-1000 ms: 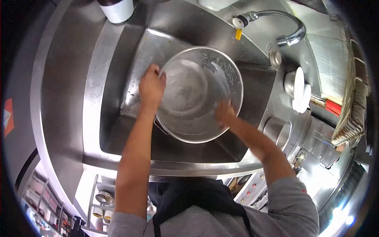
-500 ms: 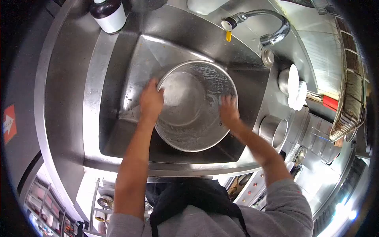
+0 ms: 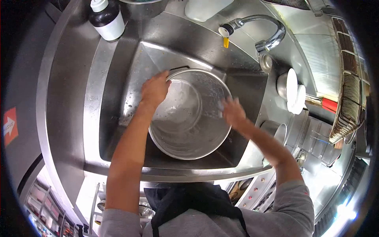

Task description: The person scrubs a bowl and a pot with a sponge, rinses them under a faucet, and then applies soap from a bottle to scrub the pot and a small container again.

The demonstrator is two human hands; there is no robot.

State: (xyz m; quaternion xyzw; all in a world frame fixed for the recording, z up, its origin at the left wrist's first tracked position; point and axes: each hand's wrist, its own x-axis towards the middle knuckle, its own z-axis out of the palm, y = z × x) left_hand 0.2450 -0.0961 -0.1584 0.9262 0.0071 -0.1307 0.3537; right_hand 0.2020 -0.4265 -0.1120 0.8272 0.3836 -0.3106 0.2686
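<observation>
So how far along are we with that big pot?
Done: metal pot in the sink, wet inside. In hand: left hand on its rim, right hand, blurred, at the opposite side. Likely left: clearing the wet marks inside.

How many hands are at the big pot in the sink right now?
2. The left hand holds the rim of the big pot at its upper left; the right hand, blurred, is at the rim's right side. No other hand shows.

Grey steel sink (image 3: pixel 246 93) holds a large round metal pot (image 3: pixel 179 136); surrounding steel surface (image 3: pixel 67 87) bears a dark, white-labelled bottle (image 3: pixel 108 24) and curved chrome tap (image 3: pixel 281 30).
</observation>
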